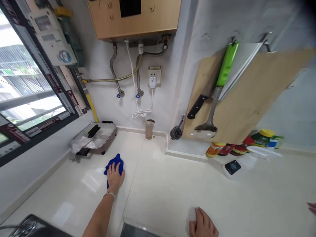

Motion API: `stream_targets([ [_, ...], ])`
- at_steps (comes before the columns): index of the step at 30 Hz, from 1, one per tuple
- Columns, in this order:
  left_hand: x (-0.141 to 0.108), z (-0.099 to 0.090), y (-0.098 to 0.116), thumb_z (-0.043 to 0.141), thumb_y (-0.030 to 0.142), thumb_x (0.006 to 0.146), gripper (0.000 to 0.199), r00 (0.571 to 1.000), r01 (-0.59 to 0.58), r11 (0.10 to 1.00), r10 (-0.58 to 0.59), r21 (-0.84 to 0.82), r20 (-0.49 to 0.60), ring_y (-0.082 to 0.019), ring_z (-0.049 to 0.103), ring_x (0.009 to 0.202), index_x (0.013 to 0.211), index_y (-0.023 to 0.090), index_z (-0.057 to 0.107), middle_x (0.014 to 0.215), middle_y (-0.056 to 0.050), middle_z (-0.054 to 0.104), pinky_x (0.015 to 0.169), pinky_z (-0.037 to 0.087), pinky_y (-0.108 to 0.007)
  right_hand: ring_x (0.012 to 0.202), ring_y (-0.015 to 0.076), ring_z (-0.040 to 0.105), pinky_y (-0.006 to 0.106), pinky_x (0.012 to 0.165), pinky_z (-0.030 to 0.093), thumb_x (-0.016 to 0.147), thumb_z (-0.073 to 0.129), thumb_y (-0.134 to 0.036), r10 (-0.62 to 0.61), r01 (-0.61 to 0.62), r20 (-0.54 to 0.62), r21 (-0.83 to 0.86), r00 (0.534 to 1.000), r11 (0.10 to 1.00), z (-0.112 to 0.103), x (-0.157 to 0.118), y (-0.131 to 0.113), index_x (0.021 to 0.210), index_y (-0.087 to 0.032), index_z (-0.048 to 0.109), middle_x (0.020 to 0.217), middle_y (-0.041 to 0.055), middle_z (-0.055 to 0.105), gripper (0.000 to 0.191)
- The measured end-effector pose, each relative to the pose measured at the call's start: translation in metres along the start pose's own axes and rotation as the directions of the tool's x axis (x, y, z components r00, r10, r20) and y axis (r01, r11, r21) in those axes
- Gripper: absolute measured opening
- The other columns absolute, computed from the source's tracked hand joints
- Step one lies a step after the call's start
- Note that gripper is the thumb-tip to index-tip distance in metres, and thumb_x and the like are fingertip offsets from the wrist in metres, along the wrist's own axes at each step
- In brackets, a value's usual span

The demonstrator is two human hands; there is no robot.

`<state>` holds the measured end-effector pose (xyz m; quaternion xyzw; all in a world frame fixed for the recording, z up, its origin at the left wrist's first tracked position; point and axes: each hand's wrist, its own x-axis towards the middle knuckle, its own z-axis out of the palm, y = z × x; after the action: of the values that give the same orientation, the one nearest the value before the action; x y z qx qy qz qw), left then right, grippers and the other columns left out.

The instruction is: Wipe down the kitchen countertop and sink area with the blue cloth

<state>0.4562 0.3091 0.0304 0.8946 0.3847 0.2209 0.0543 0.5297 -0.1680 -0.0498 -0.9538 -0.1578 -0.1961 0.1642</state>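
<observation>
Where the window (32,84) side meets the pale back wall, a glossy white bench (158,187) fills the corner below a tan wall unit (135,24); reflections show on its left part. Edges: a raised lip (186,156) follows the wall and steps forward at the projection; a thin seam (133,177) crosses the bench from back to front. Left hand (115,177) lies over a blue cloth (116,161) left of the seam, in front of the lidded pan; grip spread flat on it. A broad stretch of bench separates it from the right hand (203,225), near the front, fingers bent; cannot tell whether that grip is pressed together. Containers: shallow pan (110,140) under a glass lid; brownish bottle (148,130) beside the lip; white tub (231,169), dark label; coloured bottles (239,150) partly behind the hanging cutting board (237,112). Contents: cannot tell.
</observation>
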Motion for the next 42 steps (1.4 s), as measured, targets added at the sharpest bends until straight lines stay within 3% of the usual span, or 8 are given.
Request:
stream_targets([
  [6, -0.087, -0.023, 0.023, 0.055, 0.039, 0.089, 0.059, 0.997, -0.064, 0.998, 0.064, -0.01, 0.044, -0.038, 0.032, 0.148, 0.145, 0.021, 0.049, 0.158, -0.016, 0.041, 0.121, 0.029, -0.059, 0.116, 0.0318, 0.055, 0.046, 0.089, 0.043, 0.092, 0.039, -0.026, -0.059, 0.059, -0.009, -0.042, 0.998, 0.997, -0.019, 0.004, -0.015, 0.128, -0.011, 0.054, 0.132, 0.0168, 0.06, 0.042],
  [12, -0.166, -0.034, 0.083, 0.059, 0.037, 0.086, 0.062, 0.956, -0.247, 0.964, 0.26, -0.102, 0.138, -0.038, 0.029, 0.15, 0.147, 0.026, 0.048, 0.163, -0.013, 0.034, 0.121, 0.031, -0.06, 0.12, 0.0321, 0.052, 0.045, 0.091, 0.04, 0.092, 0.04, -0.021, -0.076, 0.076, 0.006, -0.043, 0.997, 0.996, -0.034, 0.004, -0.02, 0.129, -0.009, 0.052, 0.132, 0.0177, 0.059, 0.041],
  [17, -0.219, -0.028, 0.15, 0.058, 0.049, 0.089, 0.066, 0.826, -0.452, 0.837, 0.523, -0.308, 0.209, -0.036, 0.026, 0.152, 0.151, 0.032, 0.041, 0.167, -0.009, 0.026, 0.121, 0.031, -0.062, 0.118, 0.0313, 0.053, 0.044, 0.091, 0.04, 0.092, 0.042, -0.023, -0.086, 0.085, -0.024, -0.023, 0.996, 0.996, -0.029, 0.002, -0.018, 0.13, -0.01, 0.051, 0.132, 0.017, 0.059, 0.041],
  [21, -0.235, -0.017, 0.201, 0.049, 0.055, 0.093, 0.06, 0.718, -0.526, 0.701, 0.67, -0.482, 0.189, -0.03, 0.022, 0.154, 0.151, 0.041, 0.037, 0.168, 0.0, 0.021, 0.124, 0.03, -0.058, 0.118, 0.0303, 0.053, 0.044, 0.091, 0.042, 0.092, 0.041, -0.024, -0.097, 0.097, -0.046, -0.009, 0.994, 0.995, -0.025, 0.003, -0.016, 0.13, -0.011, 0.051, 0.131, 0.0164, 0.06, 0.041],
  [26, -0.209, 0.008, 0.236, 0.052, 0.056, 0.091, 0.059, 0.616, -0.556, 0.568, 0.772, -0.606, 0.158, -0.03, 0.025, 0.153, 0.147, 0.039, 0.044, 0.165, -0.002, 0.032, 0.125, 0.028, -0.057, 0.117, 0.0297, 0.054, 0.045, 0.092, 0.044, 0.091, 0.04, -0.025, -0.086, 0.087, -0.05, 0.017, 0.995, 0.996, -0.021, 0.005, -0.011, 0.131, -0.014, 0.05, 0.128, 0.0157, 0.061, 0.042],
  [31, -0.151, 0.037, 0.234, 0.058, 0.052, 0.088, 0.054, 0.581, -0.577, 0.52, 0.803, -0.63, 0.13, -0.031, 0.032, 0.149, 0.14, 0.037, 0.054, 0.161, -0.004, 0.04, 0.123, 0.03, -0.058, 0.112, 0.0281, 0.056, 0.044, 0.092, 0.044, 0.091, 0.04, -0.023, -0.088, 0.088, -0.08, 0.001, 0.993, 0.996, -0.017, 0.007, -0.007, 0.126, -0.014, 0.054, 0.126, 0.0141, 0.062, 0.039],
  [34, -0.107, 0.045, 0.221, 0.06, 0.045, 0.088, 0.051, 0.632, -0.575, 0.571, 0.765, -0.587, 0.125, -0.032, 0.032, 0.149, 0.138, 0.033, 0.056, 0.158, -0.007, 0.043, 0.122, 0.03, -0.059, 0.113, 0.0279, 0.056, 0.043, 0.093, 0.044, 0.091, 0.04, -0.024, -0.088, 0.089, -0.071, 0.013, 0.994, 0.996, -0.017, 0.006, -0.005, 0.126, -0.014, 0.055, 0.127, 0.014, 0.062, 0.039],
  [42, 0.003, 0.062, 0.172, 0.055, 0.037, 0.092, 0.047, 0.858, -0.414, 0.796, 0.503, -0.44, 0.102, -0.031, 0.031, 0.149, 0.138, 0.03, 0.055, 0.156, -0.01, 0.044, 0.124, 0.027, -0.059, 0.112, 0.0313, 0.058, 0.047, 0.088, 0.046, 0.091, 0.042, -0.032, -0.064, 0.064, 0.0, 0.002, 0.998, 0.998, -0.008, -0.002, 0.015, 0.131, -0.018, 0.054, 0.131, 0.0135, 0.062, 0.044],
])
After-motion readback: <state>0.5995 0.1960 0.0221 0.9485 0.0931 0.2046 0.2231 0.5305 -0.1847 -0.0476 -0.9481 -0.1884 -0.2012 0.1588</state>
